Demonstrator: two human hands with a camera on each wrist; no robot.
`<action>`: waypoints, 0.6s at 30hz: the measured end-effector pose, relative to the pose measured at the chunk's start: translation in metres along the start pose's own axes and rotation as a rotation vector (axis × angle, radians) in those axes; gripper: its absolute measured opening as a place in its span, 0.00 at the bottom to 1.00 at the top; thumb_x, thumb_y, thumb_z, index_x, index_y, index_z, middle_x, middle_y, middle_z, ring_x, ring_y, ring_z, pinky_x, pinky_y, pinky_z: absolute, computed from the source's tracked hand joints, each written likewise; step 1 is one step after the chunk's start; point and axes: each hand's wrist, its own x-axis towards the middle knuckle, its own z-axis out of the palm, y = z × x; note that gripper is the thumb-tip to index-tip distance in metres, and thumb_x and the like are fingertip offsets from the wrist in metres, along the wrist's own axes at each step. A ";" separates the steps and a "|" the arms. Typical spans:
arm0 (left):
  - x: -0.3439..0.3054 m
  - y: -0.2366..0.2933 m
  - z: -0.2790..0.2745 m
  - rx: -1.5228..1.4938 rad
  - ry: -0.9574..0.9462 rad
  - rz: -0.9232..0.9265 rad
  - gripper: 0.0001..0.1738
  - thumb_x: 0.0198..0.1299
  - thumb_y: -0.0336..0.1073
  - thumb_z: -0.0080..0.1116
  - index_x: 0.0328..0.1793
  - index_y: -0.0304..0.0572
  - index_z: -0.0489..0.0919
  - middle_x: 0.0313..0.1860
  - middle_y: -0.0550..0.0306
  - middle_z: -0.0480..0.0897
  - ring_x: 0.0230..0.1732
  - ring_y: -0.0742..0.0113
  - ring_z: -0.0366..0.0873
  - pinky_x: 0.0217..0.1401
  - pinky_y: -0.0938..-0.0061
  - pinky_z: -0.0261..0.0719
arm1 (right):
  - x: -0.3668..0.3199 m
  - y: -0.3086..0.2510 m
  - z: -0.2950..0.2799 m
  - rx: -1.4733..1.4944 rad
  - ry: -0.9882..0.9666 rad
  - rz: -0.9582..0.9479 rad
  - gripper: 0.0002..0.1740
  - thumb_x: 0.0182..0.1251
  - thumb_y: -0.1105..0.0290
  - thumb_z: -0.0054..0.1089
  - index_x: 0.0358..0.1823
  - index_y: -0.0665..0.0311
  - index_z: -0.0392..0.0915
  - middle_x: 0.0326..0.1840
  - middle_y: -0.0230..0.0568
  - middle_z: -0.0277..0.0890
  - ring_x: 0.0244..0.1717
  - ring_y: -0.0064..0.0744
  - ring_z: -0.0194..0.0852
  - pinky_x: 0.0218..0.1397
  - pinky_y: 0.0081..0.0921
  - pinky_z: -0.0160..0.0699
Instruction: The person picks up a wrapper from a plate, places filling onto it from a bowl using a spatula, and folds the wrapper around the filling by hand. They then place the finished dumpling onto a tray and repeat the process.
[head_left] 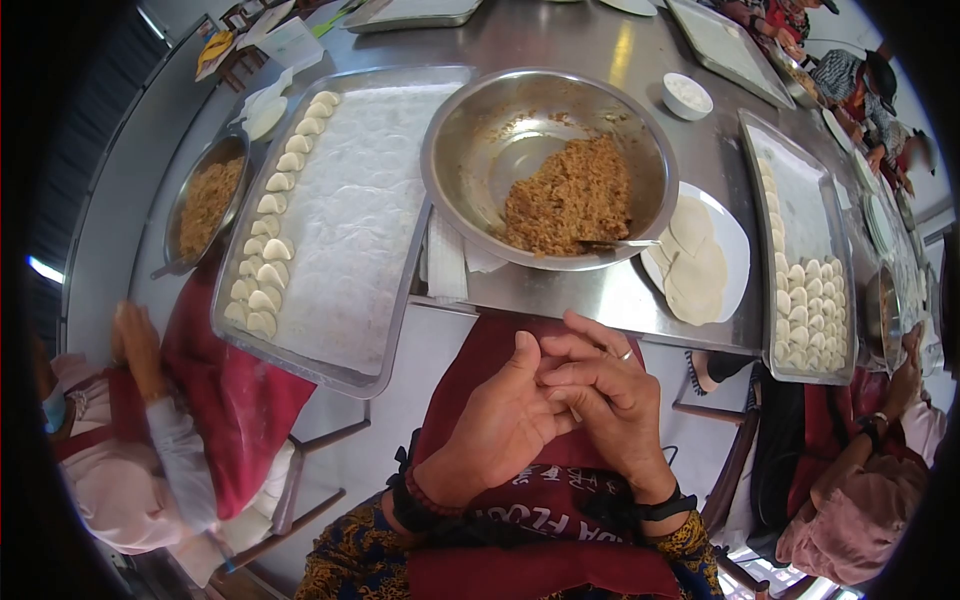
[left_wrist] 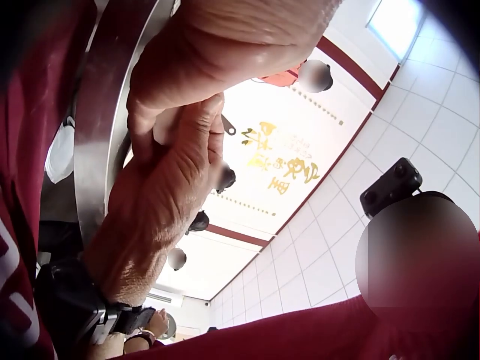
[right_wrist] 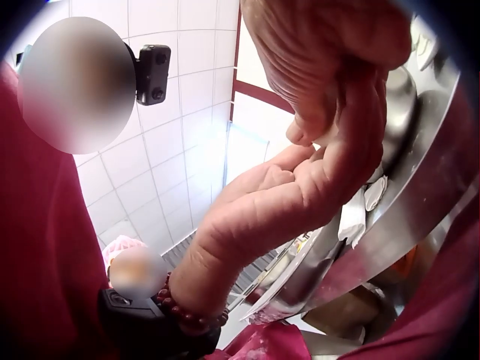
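Note:
My left hand [head_left: 503, 425] is turned palm up over my lap, thumb raised and nothing visible on the palm. My right hand [head_left: 618, 405], with a ring on one finger, touches the left fingers, its own fingers loosely bent across them. Both wrist views show the two hands meeting at the fingers, and no object shows between them. Just beyond them on the steel table stands a big metal bowl [head_left: 440, 165] of minced brown filling [head_left: 570, 195], a spoon handle [head_left: 625, 243] over its rim. Right of it, round dough wrappers [head_left: 697, 265] lie on a white plate [head_left: 738, 250].
On the left, a floured tray [head_left: 350, 240] carries a line of folded dumplings [head_left: 270, 225], with a smaller bowl of filling [head_left: 208, 205] beyond. Another dumpling tray [head_left: 800, 200] is at the right. A small white bowl [head_left: 687, 95] stands behind. People sit on both sides.

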 end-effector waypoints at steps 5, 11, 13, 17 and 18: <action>0.000 -0.001 -0.001 0.000 -0.017 -0.021 0.35 0.75 0.62 0.28 0.69 0.39 0.64 0.63 0.52 0.72 0.65 0.64 0.70 0.71 0.59 0.67 | -0.004 0.004 0.001 0.101 0.016 0.068 0.09 0.59 0.77 0.67 0.41 0.60 0.87 0.52 0.41 0.84 0.71 0.41 0.67 0.68 0.34 0.70; -0.002 -0.002 -0.001 -0.005 0.010 -0.016 0.36 0.75 0.63 0.29 0.69 0.38 0.64 0.62 0.51 0.72 0.63 0.64 0.71 0.71 0.59 0.67 | -0.001 -0.006 -0.001 0.068 0.010 0.081 0.09 0.59 0.76 0.67 0.41 0.59 0.87 0.52 0.41 0.85 0.71 0.41 0.67 0.69 0.34 0.69; -0.002 -0.002 0.002 -0.011 0.011 -0.015 0.36 0.75 0.63 0.30 0.68 0.38 0.64 0.62 0.51 0.72 0.63 0.64 0.71 0.71 0.59 0.67 | -0.004 0.000 -0.001 0.084 0.006 0.071 0.10 0.58 0.75 0.68 0.42 0.59 0.88 0.52 0.40 0.84 0.72 0.42 0.67 0.69 0.35 0.68; -0.002 -0.004 0.002 -0.008 0.041 -0.015 0.37 0.74 0.64 0.30 0.68 0.36 0.64 0.63 0.50 0.72 0.63 0.63 0.71 0.71 0.59 0.67 | -0.006 0.004 -0.002 0.044 -0.019 0.039 0.11 0.57 0.75 0.69 0.42 0.58 0.88 0.54 0.39 0.84 0.73 0.42 0.65 0.70 0.35 0.66; -0.002 -0.004 0.000 -0.008 0.040 -0.015 0.37 0.74 0.64 0.30 0.68 0.36 0.64 0.63 0.50 0.72 0.63 0.63 0.71 0.71 0.59 0.67 | -0.005 0.001 -0.002 0.044 -0.020 0.038 0.11 0.57 0.75 0.69 0.42 0.58 0.88 0.54 0.39 0.84 0.73 0.42 0.65 0.70 0.35 0.66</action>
